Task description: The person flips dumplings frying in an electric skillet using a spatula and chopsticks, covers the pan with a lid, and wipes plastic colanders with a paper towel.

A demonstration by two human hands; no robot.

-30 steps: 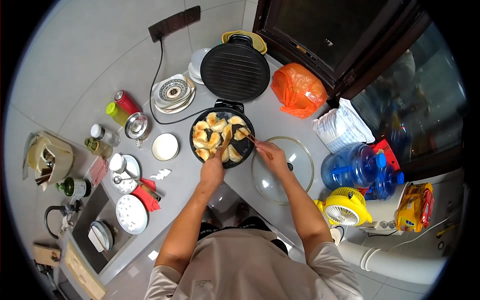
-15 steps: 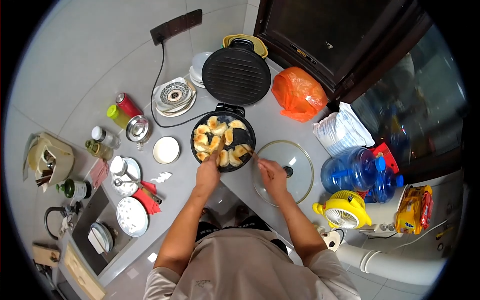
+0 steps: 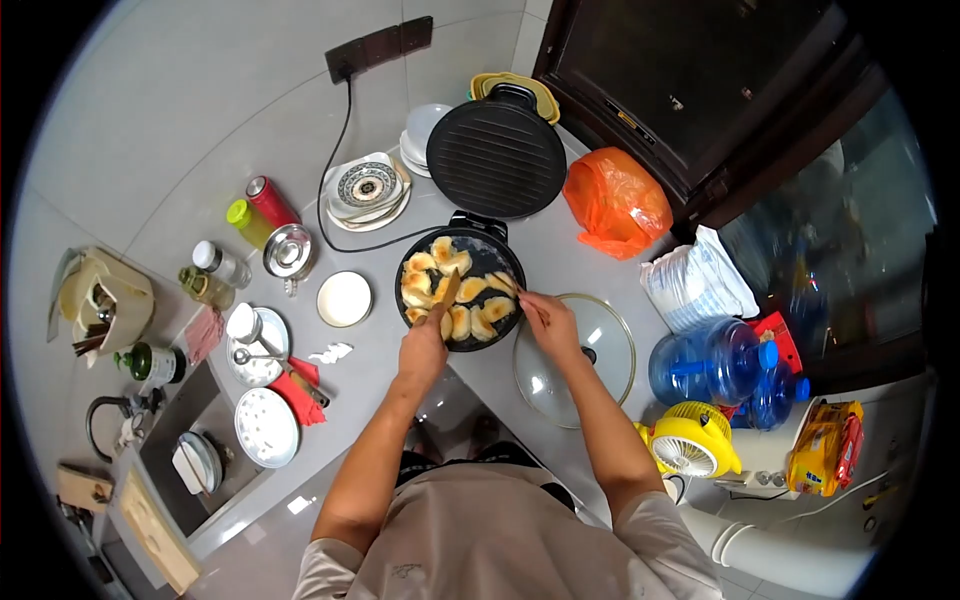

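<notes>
A round black electric pan holds several browned dumplings. My left hand is closed on a wooden spatula, whose blade is among the dumplings at the pan's left-centre. On the pan's right side, my right hand grips chopsticks, with their tips near the dumplings at the right rim. The ridged black lid of the pan stands open behind it. A glass lid lies on the counter, partly under my right hand and forearm.
Left of the pan are a white bowl, stacked plates, a metal pot and a sink. To the right are an orange bag, a white bag, blue bottles and a yellow fan.
The camera view has shifted, so the counter items appear further right and lower. The chopsticks have moved up along the pan's right side, and some dumplings there lie differently.
</notes>
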